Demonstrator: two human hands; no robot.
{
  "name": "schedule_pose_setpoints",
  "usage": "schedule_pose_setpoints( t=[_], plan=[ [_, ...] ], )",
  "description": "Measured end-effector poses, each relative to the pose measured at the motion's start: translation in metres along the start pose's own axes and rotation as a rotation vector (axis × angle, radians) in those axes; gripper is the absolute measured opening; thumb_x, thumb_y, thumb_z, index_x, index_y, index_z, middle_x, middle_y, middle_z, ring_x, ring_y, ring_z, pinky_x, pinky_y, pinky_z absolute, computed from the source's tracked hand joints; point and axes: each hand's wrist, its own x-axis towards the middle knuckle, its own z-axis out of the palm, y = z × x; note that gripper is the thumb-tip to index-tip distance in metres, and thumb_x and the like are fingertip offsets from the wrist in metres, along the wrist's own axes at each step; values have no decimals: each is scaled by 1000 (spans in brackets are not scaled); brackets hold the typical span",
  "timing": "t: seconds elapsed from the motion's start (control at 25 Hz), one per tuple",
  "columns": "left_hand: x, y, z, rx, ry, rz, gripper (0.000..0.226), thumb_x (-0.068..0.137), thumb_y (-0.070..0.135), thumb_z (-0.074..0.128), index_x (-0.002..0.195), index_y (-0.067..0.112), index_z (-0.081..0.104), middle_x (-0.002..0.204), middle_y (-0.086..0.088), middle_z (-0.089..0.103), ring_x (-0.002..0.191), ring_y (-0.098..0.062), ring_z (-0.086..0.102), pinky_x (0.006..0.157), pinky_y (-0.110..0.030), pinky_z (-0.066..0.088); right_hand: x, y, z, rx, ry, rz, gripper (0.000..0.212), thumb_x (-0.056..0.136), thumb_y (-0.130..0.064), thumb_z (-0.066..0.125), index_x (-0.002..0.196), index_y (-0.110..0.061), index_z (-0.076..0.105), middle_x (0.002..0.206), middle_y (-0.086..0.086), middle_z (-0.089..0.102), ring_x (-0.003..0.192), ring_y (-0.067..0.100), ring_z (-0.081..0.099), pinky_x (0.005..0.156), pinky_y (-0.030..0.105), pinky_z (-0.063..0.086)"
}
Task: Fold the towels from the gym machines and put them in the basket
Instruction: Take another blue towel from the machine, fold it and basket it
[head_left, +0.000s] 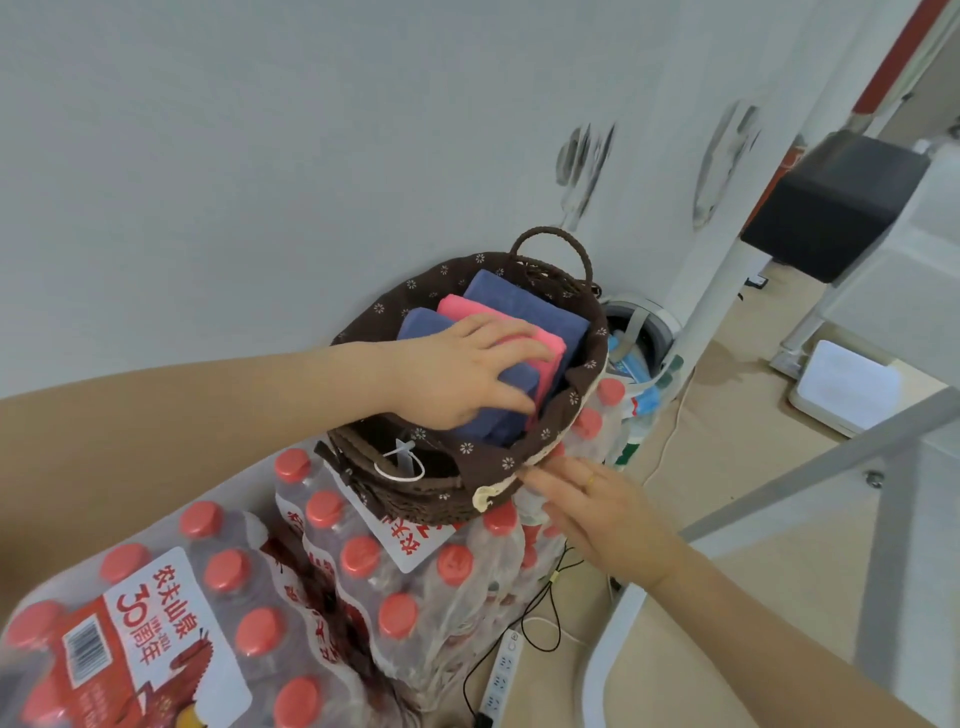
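Note:
A brown woven basket (415, 499) with a flowered brown lining stands on a stack of bottled-water packs. Inside it stand three folded towels side by side: a blue towel (524, 306) at the back, a pink towel (545, 358) in the middle, and a nearer blue towel (498, 415). My left hand (457, 374) reaches into the basket and grips the nearer blue towel, its fingers lying over the top and its thumb on the side. My right hand (597, 504) is held flat with straight fingers, the fingertips touching the basket's front rim.
Shrink-wrapped packs of red-capped water bottles (218, 597) fill the lower left under the basket. A grey wall stands behind. White machine frame tubes (711, 291) and a black pad (831, 208) are at right. A power strip (501, 670) and cables lie on the floor.

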Motion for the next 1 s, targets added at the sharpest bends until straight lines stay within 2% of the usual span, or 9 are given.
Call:
schedule_pose_setpoints(
  t=[0.08, 0.2, 0.36, 0.52, 0.6, 0.68, 0.8, 0.88, 1.0],
  plan=[
    [3, 23, -21, -322, -17, -190, 25, 88, 33, 47, 89, 15, 64, 86, -4, 63, 82, -23, 53, 72, -32, 46, 15, 0, -8, 80, 90, 195, 23, 98, -25, 34, 101, -13, 53, 81, 6, 64, 68, 25, 61, 60, 25, 41],
    [4, 48, -33, -431, -476, -476, 43, 94, 45, 39, 90, 8, 60, 79, -8, 62, 74, -23, 51, 65, -27, 33, 40, 11, -24, 201, 96, 521, 27, 89, -19, 43, 113, -14, 54, 83, 3, 60, 78, 25, 58, 65, 32, 41],
    [-9, 71, -29, -272, -464, -625, 38, 94, 43, 40, 103, 7, 50, 100, -13, 61, 92, -31, 58, 64, -33, 36, 46, 28, -32, 385, -88, 529, 49, 89, -26, 40, 139, -20, 39, 88, 7, 63, 81, 22, 56, 74, 33, 43],
    [-11, 89, -22, -93, -388, -679, 18, 94, 28, 43, 101, 12, 43, 97, -7, 62, 83, -28, 60, 58, -33, 35, 48, 30, -33, 295, -84, 564, 33, 93, -24, 47, 126, -21, 52, 75, 3, 59, 72, 20, 54, 66, 30, 38],
    [-11, 90, -22, -95, -364, -706, 19, 93, 26, 46, 104, 12, 40, 95, -6, 61, 74, -26, 55, 54, -32, 32, 53, 25, -41, -15, 47, 442, 34, 84, -30, 47, 110, -18, 65, 74, 1, 57, 73, 23, 55, 66, 27, 36],
    [-12, 92, -21, -120, -359, -735, 28, 91, 28, 48, 111, 11, 38, 98, -6, 62, 79, -26, 59, 56, -32, 32, 68, 12, -47, -84, 156, 220, 35, 80, -30, 45, 97, -15, 71, 86, 5, 64, 82, 28, 58, 73, 32, 42],
    [-16, 93, -18, -47, -361, -742, 37, 91, 29, 48, 120, 7, 41, 109, -8, 60, 99, -29, 58, 73, -34, 34, 102, -13, -51, 251, -241, 25, 40, 90, -23, 33, 110, -12, 65, 114, 5, 65, 107, 20, 56, 94, 30, 39],
    [-26, 93, -19, 64, -422, -748, 34, 91, 31, 46, 115, 8, 49, 108, -7, 57, 104, -29, 48, 90, -38, 30, 120, -13, -49, 349, -578, 149, 39, 97, -19, 30, 122, -12, 59, 128, 5, 59, 119, 18, 50, 99, 21, 31],
    [-37, 92, -18, 89, -475, -762, 35, 92, 36, 45, 109, 9, 58, 107, -7, 54, 104, -28, 45, 94, -39, 29, 133, -3, -38, 262, -853, 379, 45, 99, -33, 25, 119, -13, 60, 129, 9, 57, 115, 25, 50, 102, 32, 34]
  ],
)
